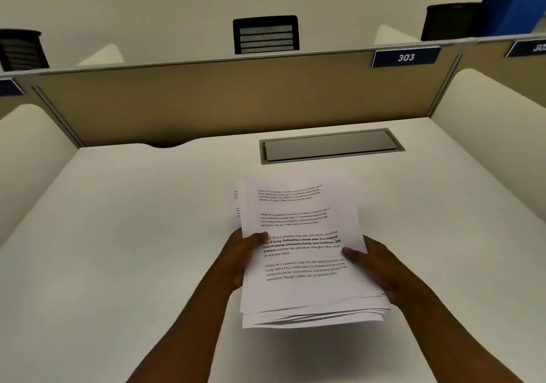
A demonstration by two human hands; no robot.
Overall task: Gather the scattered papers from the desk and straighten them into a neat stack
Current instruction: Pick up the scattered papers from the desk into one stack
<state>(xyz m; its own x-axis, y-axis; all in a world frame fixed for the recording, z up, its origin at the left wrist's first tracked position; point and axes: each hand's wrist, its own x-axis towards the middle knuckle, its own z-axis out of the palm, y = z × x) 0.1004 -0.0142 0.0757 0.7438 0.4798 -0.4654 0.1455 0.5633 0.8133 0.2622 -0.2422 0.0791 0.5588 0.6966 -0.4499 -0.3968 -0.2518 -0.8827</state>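
A bundle of several white printed papers (304, 226) is held above the white desk (133, 235), tilted toward me, its shadow falling on the desk below. The sheets are roughly together, but their near edges are fanned and uneven, and one sheet peeks out at the far left. My left hand (239, 261) grips the bundle's left edge, thumb on the top page. My right hand (375, 267) grips the right edge the same way, thumb on top and fingers underneath.
A grey cable-access flap (331, 146) is set into the desk at the back. A tan partition (206, 99) with a "303" label (405, 57) closes off the far side. White side dividers (496, 122) flank the desk. Chair backs show beyond.
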